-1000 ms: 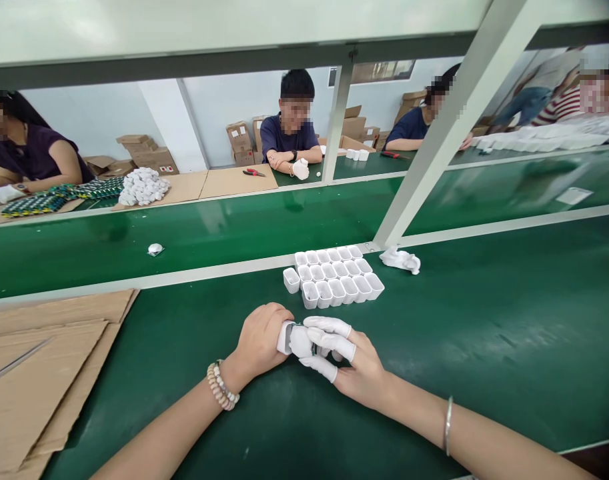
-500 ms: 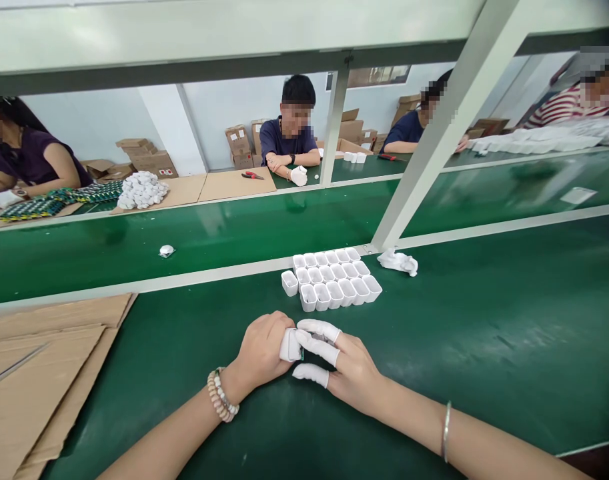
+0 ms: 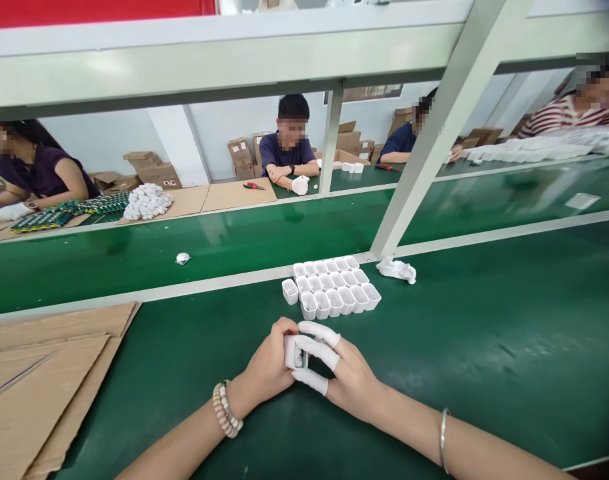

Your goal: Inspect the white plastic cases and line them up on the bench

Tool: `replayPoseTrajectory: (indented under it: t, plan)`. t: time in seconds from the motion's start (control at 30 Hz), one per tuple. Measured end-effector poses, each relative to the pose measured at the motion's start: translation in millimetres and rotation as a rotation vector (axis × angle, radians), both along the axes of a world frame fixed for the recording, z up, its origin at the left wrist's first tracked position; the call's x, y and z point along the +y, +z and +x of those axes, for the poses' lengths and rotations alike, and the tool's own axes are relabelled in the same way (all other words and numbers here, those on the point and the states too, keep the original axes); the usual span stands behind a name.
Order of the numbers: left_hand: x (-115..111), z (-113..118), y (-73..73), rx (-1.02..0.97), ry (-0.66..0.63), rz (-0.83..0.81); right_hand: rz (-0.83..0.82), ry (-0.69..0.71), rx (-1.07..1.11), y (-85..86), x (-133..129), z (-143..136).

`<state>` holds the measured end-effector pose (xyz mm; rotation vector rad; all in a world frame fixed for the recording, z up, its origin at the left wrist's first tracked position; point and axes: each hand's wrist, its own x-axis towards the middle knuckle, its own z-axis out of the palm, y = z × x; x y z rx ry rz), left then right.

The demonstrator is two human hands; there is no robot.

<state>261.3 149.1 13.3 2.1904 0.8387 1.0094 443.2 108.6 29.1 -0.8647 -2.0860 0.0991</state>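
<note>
Near the middle of the green table, my left hand (image 3: 271, 360) is closed around a small white plastic cup (image 3: 290, 352), its opening turned to the right. My right hand (image 3: 341, 367) wears white finger covers on three fingers, and these press on the cup's open side. Something white with a green edge shows inside the cup, mostly hidden by the fingers. Beyond the hands stand rows of white cups (image 3: 334, 283), openings up, with one single cup (image 3: 290, 291) at their left.
Cardboard sheets (image 3: 44, 387) lie at the left. A crumpled white cloth (image 3: 397, 269) lies near the slanted post (image 3: 414, 180). A small white part (image 3: 183, 258) sits on the green belt (image 3: 109, 267). Several people work across it.
The cup in my left hand has turned, so more of its opening shows. My right hand's lowest covered finger now touches it. The view has tilted up slightly.
</note>
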Motion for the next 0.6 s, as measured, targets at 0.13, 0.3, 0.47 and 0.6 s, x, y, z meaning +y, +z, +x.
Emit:
replayPoseTrajectory:
  t: [0.13, 0.3, 0.47, 0.6]
  plan:
    - [6, 0, 0.3, -0.016, -0.072, 0.048, -0.043, 0.048, 0.128, 1.7, 1, -1]
    - [29, -12, 16.0, 0.239, 0.072, 0.076, -0.105, 0.01, 0.193, 5.3, 3, 1]
    - [53, -12, 14.8, 0.315, 0.277, 0.089, -0.113, -0.047, 0.171, 8.8, 2, 6]
    - [54, -8, 6.7, 0.282, 0.273, 0.137, -0.12, -0.034, 0.146, 2.8, 1, 8]
